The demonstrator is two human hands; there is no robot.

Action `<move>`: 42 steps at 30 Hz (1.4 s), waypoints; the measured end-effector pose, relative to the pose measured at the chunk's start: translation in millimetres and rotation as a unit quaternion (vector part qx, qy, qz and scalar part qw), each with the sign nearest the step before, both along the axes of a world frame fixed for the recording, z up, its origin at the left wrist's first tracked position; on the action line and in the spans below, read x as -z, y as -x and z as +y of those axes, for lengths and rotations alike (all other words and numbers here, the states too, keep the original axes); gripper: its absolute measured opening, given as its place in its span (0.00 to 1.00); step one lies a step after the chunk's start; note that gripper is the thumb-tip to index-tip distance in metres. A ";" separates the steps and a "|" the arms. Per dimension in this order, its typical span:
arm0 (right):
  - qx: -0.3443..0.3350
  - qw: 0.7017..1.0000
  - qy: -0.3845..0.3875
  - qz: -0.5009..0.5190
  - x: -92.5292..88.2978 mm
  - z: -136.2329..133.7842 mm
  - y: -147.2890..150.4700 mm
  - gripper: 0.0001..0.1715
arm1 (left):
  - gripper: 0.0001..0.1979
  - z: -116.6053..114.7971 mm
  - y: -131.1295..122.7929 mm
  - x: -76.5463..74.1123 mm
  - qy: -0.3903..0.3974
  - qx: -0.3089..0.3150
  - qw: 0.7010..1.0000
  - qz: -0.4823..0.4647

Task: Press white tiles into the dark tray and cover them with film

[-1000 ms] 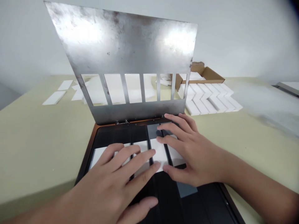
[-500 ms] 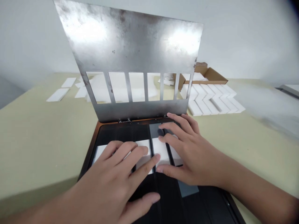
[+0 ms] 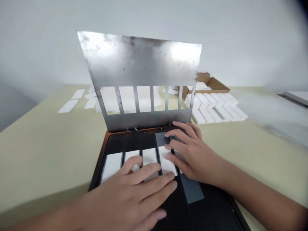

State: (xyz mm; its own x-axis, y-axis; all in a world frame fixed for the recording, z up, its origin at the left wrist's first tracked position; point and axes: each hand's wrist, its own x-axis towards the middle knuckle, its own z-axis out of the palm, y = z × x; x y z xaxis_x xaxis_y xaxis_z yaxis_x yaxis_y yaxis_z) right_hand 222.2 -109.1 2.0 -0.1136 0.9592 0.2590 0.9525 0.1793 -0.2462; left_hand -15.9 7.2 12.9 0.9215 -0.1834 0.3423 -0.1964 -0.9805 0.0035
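Observation:
Several white rectangular cards [image 3: 112, 164] lie side by side in a row on a black fixture base [image 3: 172, 205]. My left hand [image 3: 137, 194] reaches over the row, palm down and fingers stretched out, with two fingertips at the near end of one white card [image 3: 165, 163]. At that card's far end is my right hand [image 3: 196, 154], its fingers apart and its thumb tip on the card. A further card is mostly hidden under the right hand. Dark grey strips [image 3: 192, 190] show beyond and before the cards. A metal plate [image 3: 141, 62] with rectangular cutouts stands raised on hinges behind.
Zigzag stacks of white cards [image 3: 216, 109] stand at the right, before an open cardboard box [image 3: 218, 85]. Loose white pieces [image 3: 69, 106] lie at the back left of the pale yellow table [image 3: 48, 154]. A wall rises behind.
My left hand has shifted right and nearer, uncovering the left cards, its fingers now closer together. My right thumb has moved up onto the card. The view has tilted upward.

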 end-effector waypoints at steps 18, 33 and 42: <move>-0.002 0.999 0.035 0.036 -7.2 1.0 -10.7 0.19 | 0.25 -2.4 -2.7 -2.8 -0.006 -0.045 0.999 0.023; 0.026 0.999 0.024 -0.018 -1.7 4.9 -7.2 0.28 | 0.25 -0.8 -0.5 -4.0 0.010 -0.037 0.999 0.038; -0.008 0.996 -0.019 0.089 -4.6 4.0 -5.8 0.11 | 0.22 -0.5 0.6 -0.3 -0.005 -0.043 0.998 0.043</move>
State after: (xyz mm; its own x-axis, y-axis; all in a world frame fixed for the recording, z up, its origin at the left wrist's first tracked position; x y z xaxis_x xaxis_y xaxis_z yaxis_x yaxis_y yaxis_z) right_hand 228.0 -105.1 6.6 -0.0775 0.9468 0.3123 0.8910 0.2063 -0.4045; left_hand -16.5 6.8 13.2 0.9602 -0.1046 0.2588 -0.1100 -0.9939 0.0064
